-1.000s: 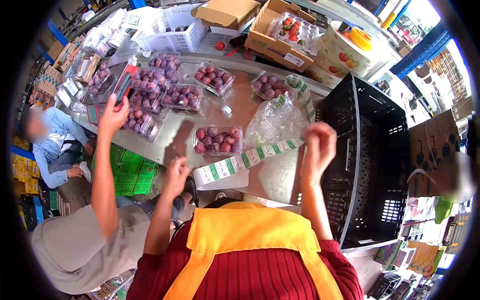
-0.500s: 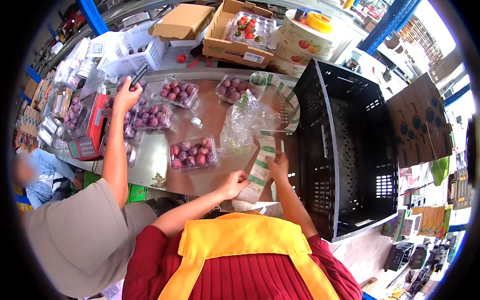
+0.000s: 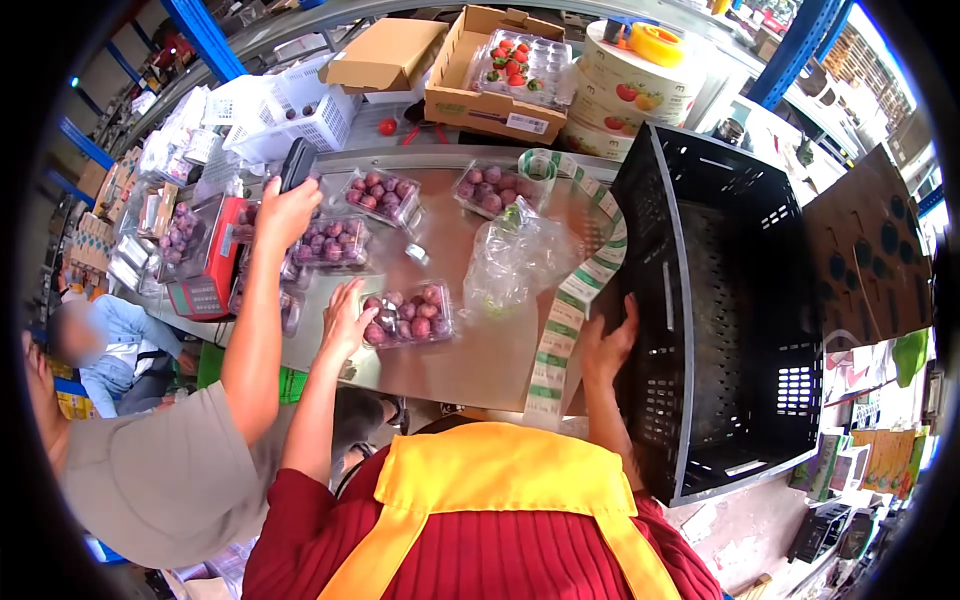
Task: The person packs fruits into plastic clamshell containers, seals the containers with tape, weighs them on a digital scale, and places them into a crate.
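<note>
My left hand (image 3: 346, 322) is at the left end of a clear plastic punnet of plums (image 3: 409, 314), fingers apart, fingertips at its edge; whether they press on it I cannot tell. On the right, my right hand (image 3: 608, 350) is between a strip of green-and-white labels (image 3: 556, 352) and the black crate (image 3: 650, 350). Its thumb and fingers are apart, and no object shows in them. The label strip runs from a curled part at the back of the table down over the front edge. A crumpled clear plastic bag (image 3: 510, 262) lies behind the punnet.
More plum punnets (image 3: 332, 238) stand at the back and left, near a red scale (image 3: 205, 265). A co-worker's hand (image 3: 288, 210) holds a dark device at left. Behind are a white basket (image 3: 300, 120), a strawberry box (image 3: 500, 110) and large label rolls (image 3: 635, 85).
My left hand has let go of the label strip and moved left to the plum punnet. My right hand has moved right, off the strip, towards the crate. The co-worker's dark device has turned upright.
</note>
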Motion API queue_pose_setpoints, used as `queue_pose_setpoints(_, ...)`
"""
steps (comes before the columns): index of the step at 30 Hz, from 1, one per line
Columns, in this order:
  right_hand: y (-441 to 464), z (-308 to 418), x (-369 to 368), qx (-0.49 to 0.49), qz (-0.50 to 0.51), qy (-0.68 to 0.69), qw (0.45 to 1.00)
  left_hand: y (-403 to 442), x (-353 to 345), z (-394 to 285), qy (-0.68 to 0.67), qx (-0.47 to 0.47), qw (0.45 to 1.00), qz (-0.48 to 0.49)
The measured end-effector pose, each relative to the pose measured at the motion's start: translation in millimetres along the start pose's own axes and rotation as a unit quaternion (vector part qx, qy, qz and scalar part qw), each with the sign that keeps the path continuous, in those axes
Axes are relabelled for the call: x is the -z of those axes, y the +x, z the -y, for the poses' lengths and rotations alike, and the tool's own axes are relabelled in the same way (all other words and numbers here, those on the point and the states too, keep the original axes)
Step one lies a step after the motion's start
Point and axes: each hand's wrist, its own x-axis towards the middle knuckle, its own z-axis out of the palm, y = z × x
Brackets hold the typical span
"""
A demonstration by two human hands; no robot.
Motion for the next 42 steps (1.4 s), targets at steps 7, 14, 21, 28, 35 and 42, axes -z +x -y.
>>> queue_pose_setpoints(7, -53.2, 56.8, 11.0, -0.072, 0.187, 0.179, 0.963, -10.1, -25.7, 17.5, -0.223, 0.065, 0.969, 0.083)
queue_pose_setpoints(14, -68.6, 92.6, -67.9, -0.179, 0.426, 0.213, 0.861, -46.5, -28.2, -7.9, -0.276, 0.096, 0.951, 0.105)
queue_pose_setpoints(21, 7.7, 32.0, -117.8, -0.043, 0.333, 0.038, 0.941, -36.0, -30.4, -20.4, -0.355, 0.155, 0.902, 0.189)
queue_pose_setpoints(28, -0.9, 74.8, -52.3, -0.083, 0.250, -0.071, 0.962, 100.8, -61.4, -30.5, -0.066, -0.067, 0.993, -0.064)
queue_pose_setpoints(35, -10.7, 94.7, -23.4, -0.186, 0.256, 0.229, 0.920, 98.1, -23.4, -65.7, -0.726, 0.137, 0.649, 0.184)
queue_pose_setpoints(42, -13.9, 180.7, -28.1, -0.188, 0.346, 0.475, 0.787, 20.7, 45.6, -117.6, -0.869, 0.128, 0.420, 0.228)
